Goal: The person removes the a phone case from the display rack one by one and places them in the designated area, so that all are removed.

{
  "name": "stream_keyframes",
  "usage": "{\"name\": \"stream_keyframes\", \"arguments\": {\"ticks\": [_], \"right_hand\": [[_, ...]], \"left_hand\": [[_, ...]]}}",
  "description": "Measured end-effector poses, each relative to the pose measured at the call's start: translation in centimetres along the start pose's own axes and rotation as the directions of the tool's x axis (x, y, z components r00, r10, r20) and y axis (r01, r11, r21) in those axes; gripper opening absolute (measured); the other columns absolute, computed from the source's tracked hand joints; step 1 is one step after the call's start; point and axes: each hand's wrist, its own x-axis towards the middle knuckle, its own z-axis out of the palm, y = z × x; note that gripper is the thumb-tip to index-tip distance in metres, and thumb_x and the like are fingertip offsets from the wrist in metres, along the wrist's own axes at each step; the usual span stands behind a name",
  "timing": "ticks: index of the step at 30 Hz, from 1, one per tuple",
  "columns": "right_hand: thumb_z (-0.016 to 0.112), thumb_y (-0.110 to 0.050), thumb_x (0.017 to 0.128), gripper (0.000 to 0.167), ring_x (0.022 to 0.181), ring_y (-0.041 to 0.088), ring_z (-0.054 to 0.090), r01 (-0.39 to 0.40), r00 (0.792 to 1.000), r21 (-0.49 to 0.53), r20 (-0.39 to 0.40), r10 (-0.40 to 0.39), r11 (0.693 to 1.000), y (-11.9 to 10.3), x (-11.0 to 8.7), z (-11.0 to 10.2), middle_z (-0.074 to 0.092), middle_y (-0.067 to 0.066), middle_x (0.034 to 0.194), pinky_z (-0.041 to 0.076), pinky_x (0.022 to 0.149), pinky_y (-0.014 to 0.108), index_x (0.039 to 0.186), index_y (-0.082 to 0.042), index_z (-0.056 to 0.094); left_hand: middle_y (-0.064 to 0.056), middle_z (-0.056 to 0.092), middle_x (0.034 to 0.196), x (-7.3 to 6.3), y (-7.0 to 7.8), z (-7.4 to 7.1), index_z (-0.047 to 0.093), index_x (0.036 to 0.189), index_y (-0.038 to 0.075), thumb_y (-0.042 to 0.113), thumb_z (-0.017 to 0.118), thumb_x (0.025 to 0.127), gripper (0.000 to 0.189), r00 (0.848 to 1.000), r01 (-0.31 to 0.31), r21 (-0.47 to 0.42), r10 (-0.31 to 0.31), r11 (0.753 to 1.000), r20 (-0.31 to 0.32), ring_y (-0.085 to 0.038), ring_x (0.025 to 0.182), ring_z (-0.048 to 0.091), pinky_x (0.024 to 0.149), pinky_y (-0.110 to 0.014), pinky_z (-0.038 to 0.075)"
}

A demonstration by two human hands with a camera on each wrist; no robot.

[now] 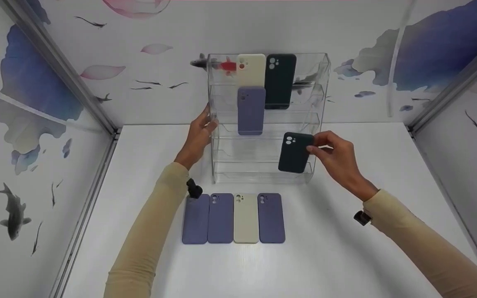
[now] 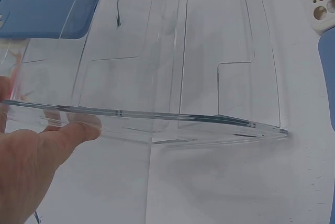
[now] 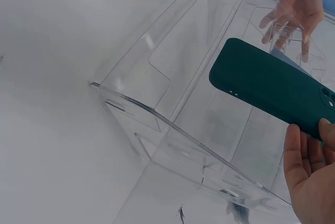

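My right hand [image 1: 338, 159] pinches a dark green phone case [image 1: 294, 153] by its right edge, thumb in front. The case is tilted in front of the lower right tiers of a clear acrylic display rack [image 1: 263, 178]; in the right wrist view, the green case [image 3: 261, 75] shows its back. My left hand [image 1: 197, 138] holds the rack's left side panel, with the thumb [image 2: 81, 132] along it in the left wrist view. On the rack stand a cream case [image 1: 251, 68], another dark green case [image 1: 280, 82] and a purple case [image 1: 251, 111].
Below the rack, a row of cases lies on the white table [image 1: 321, 256]: two purple cases at left, a cream case [image 1: 246, 219], then a purple case [image 1: 271, 219]. White panels with fish and petal prints surround the table. Dark wrist cameras sit on both cuffs.
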Motion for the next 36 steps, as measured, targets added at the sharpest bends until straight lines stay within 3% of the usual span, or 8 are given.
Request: {"name": "stream_keyframes", "arguments": {"ticks": [7, 12, 26, 31, 36], "right_hand": [[0.08, 0.01, 0.097, 0.021, 0.097, 0.018, 0.074, 0.012, 1.0, 0.014, 0.019, -0.012, 1.0, 0.7, -1.0, 0.1, 0.074, 0.016, 0.104, 0.06, 0.089, 0.017, 0.116, 0.003, 0.074], [0.08, 0.01, 0.097, 0.022, 0.099, 0.013, 0.074, 0.017, 0.999, 0.004, 0.03, -0.017, 1.0, 1.1, -1.7, 0.1, 0.075, 0.015, 0.105, 0.06, 0.089, 0.018, 0.116, 0.003, 0.074], [0.079, 0.005, 0.099, 0.02, 0.102, 0.016, 0.075, -0.09, 0.994, -0.011, 0.058, 0.09, 0.996, 2.9, -4.4, 0.2, 0.075, 0.012, 0.109, 0.059, 0.09, 0.016, 0.118, 0.001, 0.074], [0.08, 0.006, 0.099, 0.021, 0.103, 0.01, 0.073, -0.106, 0.992, -0.022, 0.063, 0.107, 0.994, 3.3, -5.2, 0.2, 0.075, 0.012, 0.109, 0.059, 0.091, 0.016, 0.118, 0.0, 0.074], [0.08, 0.006, 0.098, 0.02, 0.101, 0.006, 0.072, -0.124, 0.99, -0.017, 0.06, 0.125, 0.992, 3.4, -5.8, 0.2, 0.075, 0.013, 0.107, 0.059, 0.09, 0.016, 0.117, 0.001, 0.074]], "left_hand": [[-0.016, 0.027, 0.18, 0.1, -0.1, 0.0, 0.016, 0.179, 0.028, 0.029, 0.053, 0.118, 0.071, 1.0, -0.003, 0.016, 0.003, 1.0, -0.004, -0.034, 0.165, 0.03, 0.127, -0.066, 0.032], [-0.017, 0.03, 0.178, 0.2, -0.1, 0.1, 0.017, 0.179, 0.027, 0.028, 0.052, 0.118, 0.07, 1.0, -0.009, 0.022, 0.009, 1.0, -0.008, -0.033, 0.164, 0.034, 0.127, -0.063, 0.034], [-0.016, 0.032, 0.177, 0.1, -0.2, -0.1, 0.016, 0.179, 0.026, 0.027, 0.052, 0.119, 0.07, 0.999, -0.032, 0.001, 0.032, 0.999, 0.012, -0.031, 0.163, 0.036, 0.128, -0.061, 0.034], [-0.015, 0.034, 0.176, 0.1, -0.2, -0.1, 0.018, 0.179, 0.028, 0.026, 0.052, 0.118, 0.07, 0.999, -0.045, -0.013, 0.045, 0.999, 0.018, -0.03, 0.16, 0.041, 0.126, -0.06, 0.037], [-0.016, 0.03, 0.179, 0.1, -0.2, 0.0, 0.016, 0.179, 0.031, 0.027, 0.052, 0.119, 0.07, 0.999, -0.04, -0.006, 0.04, 0.999, 0.015, -0.033, 0.162, 0.036, 0.126, -0.062, 0.037]]}}
